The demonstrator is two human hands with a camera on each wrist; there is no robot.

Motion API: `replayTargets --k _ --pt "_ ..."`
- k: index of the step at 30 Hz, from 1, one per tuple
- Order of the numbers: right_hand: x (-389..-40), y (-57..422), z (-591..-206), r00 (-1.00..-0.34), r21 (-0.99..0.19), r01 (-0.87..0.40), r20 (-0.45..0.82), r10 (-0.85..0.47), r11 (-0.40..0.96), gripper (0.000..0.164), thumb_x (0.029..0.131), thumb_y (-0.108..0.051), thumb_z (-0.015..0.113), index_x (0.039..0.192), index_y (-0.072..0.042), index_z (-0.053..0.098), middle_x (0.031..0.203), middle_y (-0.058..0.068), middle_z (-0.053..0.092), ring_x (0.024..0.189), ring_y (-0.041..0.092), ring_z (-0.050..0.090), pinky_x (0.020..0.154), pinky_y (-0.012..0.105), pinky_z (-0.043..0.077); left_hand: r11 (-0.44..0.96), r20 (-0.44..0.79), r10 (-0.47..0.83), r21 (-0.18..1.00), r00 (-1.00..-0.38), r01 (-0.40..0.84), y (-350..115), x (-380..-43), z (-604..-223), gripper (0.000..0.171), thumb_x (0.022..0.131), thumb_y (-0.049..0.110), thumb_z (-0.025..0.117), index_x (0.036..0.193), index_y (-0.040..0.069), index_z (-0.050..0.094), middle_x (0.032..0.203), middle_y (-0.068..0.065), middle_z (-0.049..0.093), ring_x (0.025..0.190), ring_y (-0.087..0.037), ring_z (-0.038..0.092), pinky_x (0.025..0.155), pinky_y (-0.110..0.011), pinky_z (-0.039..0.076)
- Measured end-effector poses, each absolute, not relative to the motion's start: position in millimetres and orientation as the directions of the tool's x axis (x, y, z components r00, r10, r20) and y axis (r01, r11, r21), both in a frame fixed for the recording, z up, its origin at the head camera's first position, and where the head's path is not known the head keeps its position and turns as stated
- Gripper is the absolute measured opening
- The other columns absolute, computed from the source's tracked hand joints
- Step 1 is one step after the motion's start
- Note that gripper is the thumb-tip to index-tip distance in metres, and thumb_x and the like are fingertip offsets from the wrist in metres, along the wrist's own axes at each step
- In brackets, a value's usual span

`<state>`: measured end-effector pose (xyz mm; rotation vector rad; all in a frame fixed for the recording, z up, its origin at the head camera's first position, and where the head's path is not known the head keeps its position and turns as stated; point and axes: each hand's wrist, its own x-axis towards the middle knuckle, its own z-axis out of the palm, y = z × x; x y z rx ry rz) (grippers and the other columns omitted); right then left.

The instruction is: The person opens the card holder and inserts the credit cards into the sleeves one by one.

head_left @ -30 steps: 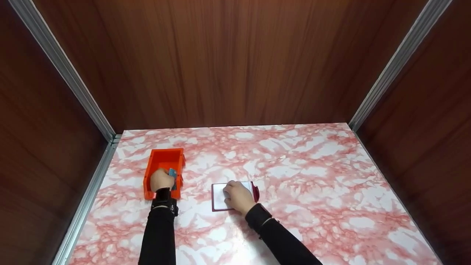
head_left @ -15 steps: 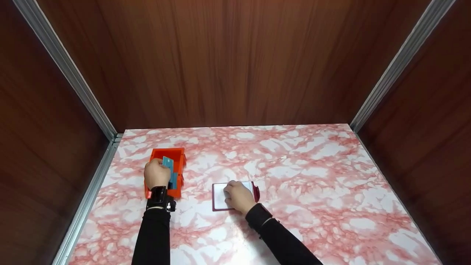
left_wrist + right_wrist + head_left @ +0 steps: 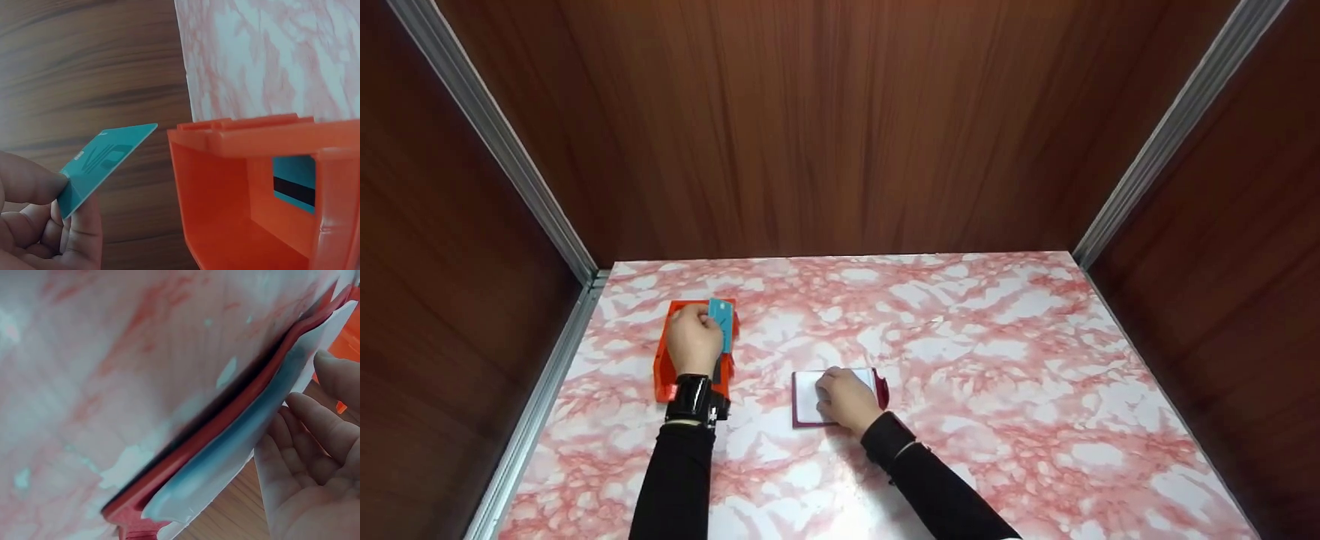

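My left hand (image 3: 694,343) pinches a teal card (image 3: 107,160) between thumb and fingers, over the orange bin (image 3: 214,197). Down in that bin lies another teal card (image 3: 295,177) with a black stripe. Toward the middle of the table is a small dark red card holder (image 3: 795,405) with pale, clear-looking sleeves (image 3: 219,455), lying open. My right hand (image 3: 851,405) rests over it, and the right wrist view has a sleeve edge pinched between thumb and index finger. In the head view, this hand covers part of the sleeves.
A pink and white marbled table (image 3: 997,397) carries everything. Brown wood-grain panels (image 3: 825,135) rise behind and on both sides, with metal rails (image 3: 532,180) at the corners. The holder's red clasp tab (image 3: 883,391) points right.
The left hand has lifted a teal card from inside the bin and carried it up toward the bin's far right corner. The right hand and card holder have stayed in place.
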<state>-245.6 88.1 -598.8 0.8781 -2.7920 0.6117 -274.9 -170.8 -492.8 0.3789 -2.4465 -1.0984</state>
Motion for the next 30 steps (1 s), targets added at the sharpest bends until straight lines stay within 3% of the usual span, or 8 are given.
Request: replayTargets --k 9,18,30 --pt "-246 94 -591 -0.847 -0.387 -0.531 0.222 -0.483 0.754 0.028 0.084 -0.016 0.076 0.108 -0.002 0.07 0.101 0.009 0.066 0.097 0.028 0.063 0.088 0.037 0.051 0.646 0.286 -0.358 0.763 -0.889 -0.014 -152 -270 -489 0.02 0.09 0.0 0.053 0.103 -0.006 0.068 0.097 -0.022 0.062 0.095 -0.039 0.059 0.084 -0.047 0.046" --pt "-249 108 -577 -0.883 -0.535 -0.468 0.257 -0.392 0.703 0.03 0.088 -0.013 0.073 0.114 0.002 0.068 0.104 0.014 0.068 0.092 0.028 0.065 0.08 0.039 0.053 0.604 0.275 -0.3 0.796 -0.913 0.042 -130 -263 -491 0.022 0.088 0.001 0.057 0.106 -0.007 0.067 0.093 -0.02 0.063 0.088 -0.035 0.06 0.081 -0.046 0.048" --pt "-258 126 -555 -0.938 -0.75 -0.344 0.303 -0.169 0.565 0.03 0.092 -0.01 0.07 0.117 0.005 0.065 0.095 0.013 0.067 0.085 0.028 0.068 0.077 0.04 0.056 0.533 0.27 -0.262 0.841 -0.927 0.095 -97 -254 -507 0.019 0.086 0.002 0.063 0.103 -0.004 0.068 0.089 -0.013 0.066 0.083 -0.029 0.062 0.075 -0.044 0.051"
